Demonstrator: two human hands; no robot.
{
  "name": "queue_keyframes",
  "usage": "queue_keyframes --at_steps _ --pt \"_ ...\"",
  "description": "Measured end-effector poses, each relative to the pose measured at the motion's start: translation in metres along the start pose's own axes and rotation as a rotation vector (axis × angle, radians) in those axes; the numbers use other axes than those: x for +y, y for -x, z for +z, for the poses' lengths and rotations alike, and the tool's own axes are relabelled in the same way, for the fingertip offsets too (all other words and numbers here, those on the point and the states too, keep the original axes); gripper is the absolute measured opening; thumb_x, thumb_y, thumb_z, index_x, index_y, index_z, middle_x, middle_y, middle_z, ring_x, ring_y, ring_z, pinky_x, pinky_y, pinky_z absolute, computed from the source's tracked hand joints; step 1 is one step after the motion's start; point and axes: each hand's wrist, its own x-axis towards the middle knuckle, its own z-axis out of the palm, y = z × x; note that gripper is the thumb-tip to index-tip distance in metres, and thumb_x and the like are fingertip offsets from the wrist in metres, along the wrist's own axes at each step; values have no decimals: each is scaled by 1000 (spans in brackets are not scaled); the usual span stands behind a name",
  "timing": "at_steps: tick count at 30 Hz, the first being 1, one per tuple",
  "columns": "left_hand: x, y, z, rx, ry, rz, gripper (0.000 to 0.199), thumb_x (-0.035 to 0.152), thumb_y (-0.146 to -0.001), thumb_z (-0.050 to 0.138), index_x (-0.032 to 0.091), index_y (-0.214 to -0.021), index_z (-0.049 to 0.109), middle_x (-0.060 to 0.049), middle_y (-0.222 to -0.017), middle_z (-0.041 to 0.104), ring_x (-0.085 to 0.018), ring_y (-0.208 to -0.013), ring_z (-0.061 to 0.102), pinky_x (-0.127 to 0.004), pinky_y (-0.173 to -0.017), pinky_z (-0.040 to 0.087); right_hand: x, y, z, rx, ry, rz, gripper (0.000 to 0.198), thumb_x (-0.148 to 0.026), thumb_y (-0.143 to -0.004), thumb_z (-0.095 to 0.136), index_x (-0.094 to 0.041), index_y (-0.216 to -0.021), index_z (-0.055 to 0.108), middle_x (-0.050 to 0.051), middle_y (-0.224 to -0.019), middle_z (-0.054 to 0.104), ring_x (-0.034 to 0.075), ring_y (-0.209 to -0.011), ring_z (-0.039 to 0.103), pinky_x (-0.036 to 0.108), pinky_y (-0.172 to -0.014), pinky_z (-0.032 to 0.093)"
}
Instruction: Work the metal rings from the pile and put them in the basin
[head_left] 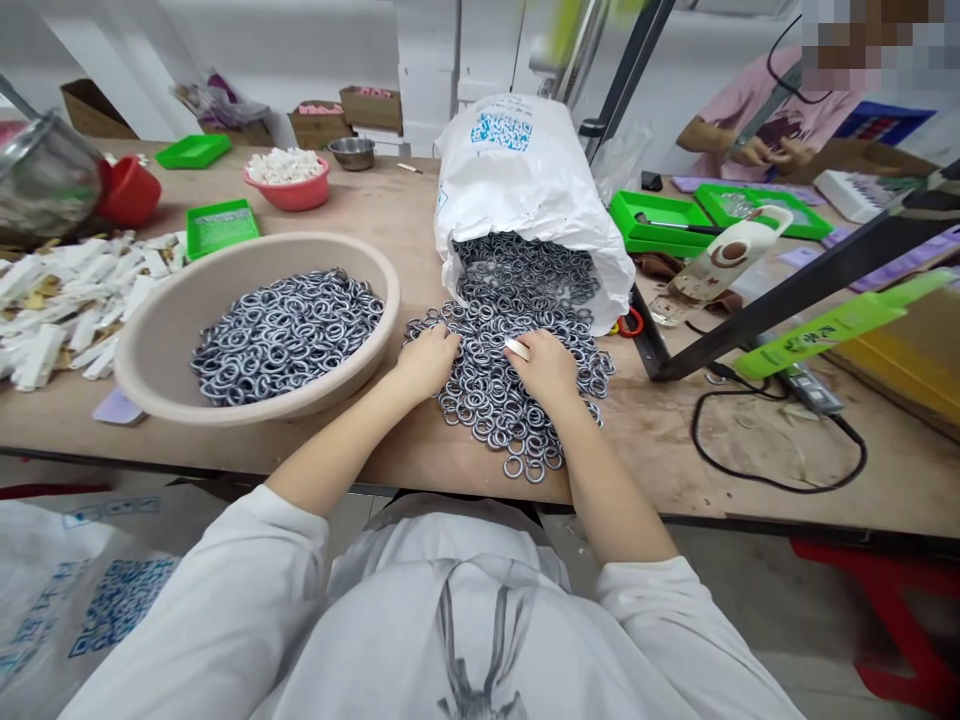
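Observation:
A heap of dark grey metal rings (484, 395) lies on the table in front of me, spilling from the mouth of a white woven sack (517, 180). My left hand (427, 363) rests at the heap's left edge with its fingers curled in; what they hold, if anything, is hidden. On the heap's right part, my right hand (547, 370) is closed around a small white piece (517, 348), whose end sticks out past the fingers. Left of my hands stands a wide beige basin (142, 350) partly filled with similar rings (289, 335).
White pieces (75, 295) are piled at the far left. Behind the basin are a green tray (221, 228) and a red bowl (300, 192) of white parts. On the right stand a black metal frame (750, 315), a bottle (724, 260) and a cable (705, 455). A co-worker (780, 130) sits beyond.

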Motion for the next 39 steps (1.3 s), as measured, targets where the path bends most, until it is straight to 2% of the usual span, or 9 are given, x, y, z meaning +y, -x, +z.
queue_keyframes --at_steps 7,11,15,19,23,27,30,34,39 --pt "-1 -11 12 120 155 18 18 24 -92 54 14 -95 69 -14 -102 68 -27 -101 60 -37 -86 45 -6 2 4 52 -190 -75 25 -39 -92 60 -18 -98 73 9 -101 69 23 -93 63 32 -79 44" --pt "9 -6 11 165 740 79 23 30 -92 55 16 -75 65 -3 -71 62 -17 -71 55 -29 -70 41 -14 5 3 59 -515 -193 33 -43 -95 53 -17 -99 73 7 -97 71 19 -91 63 31 -84 47" --pt "21 -4 11 30 1448 -6 34 48 -85 64 15 -75 62 1 -61 53 -10 -53 44 -24 -55 35 -20 9 1 74 -727 -281 43 -54 -95 50 -19 -106 73 6 -97 70 18 -91 62 33 -85 48" --pt "31 -1 13 -80 1808 -127 48 59 -69 78 15 -77 61 2 -60 53 -7 -50 44 -20 -50 34 -24 14 0 144 -768 -271 46 -61 -91 54 -21 -100 72 6 -93 68 19 -88 61 35 -84 47" --pt "41 4 16 -15 1846 -128 54 67 -68 74 17 -73 55 6 -55 45 -6 -47 38 -19 -45 32 -29 16 7 225 -904 -271 43 -63 -86 61 -21 -91 69 3 -83 65 18 -77 58 33 -76 47" --pt "45 8 17 43 1843 -109 54 68 -70 71 18 -71 52 7 -56 42 -6 -46 35 -19 -43 31 -29 12 11 150 -1114 -161 45 -66 -85 60 -21 -77 60 -2 -66 55 14 -62 48 28 -63 41" --pt "44 9 17 28 1855 -123 55 69 -73 68 19 -67 47 7 -53 39 -6 -45 34 -20 -43 31 -27 14 4 140 -967 -160 45 -63 -88 56 -21 -73 55 -4 -60 46 12 -57 41 27 -58 34" --pt "41 10 16 19 1909 -152 56 69 -72 69 20 -66 43 8 -50 37 -6 -43 33 -19 -43 33 -27 23 -8 125 -619 -345 37 -50 -93 53 -21 -70 51 -3 -61 44 12 -57 39 28 -58 28" --pt "40 11 17 10 1961 -171 58 69 -69 72 20 -67 40 8 -48 38 -6 -42 32 -19 -43 33 -33 30 -10 117 -488 -438 38 -43 -97 47 -21 -66 43 -2 -63 46 12 -59 41 28 -58 27"
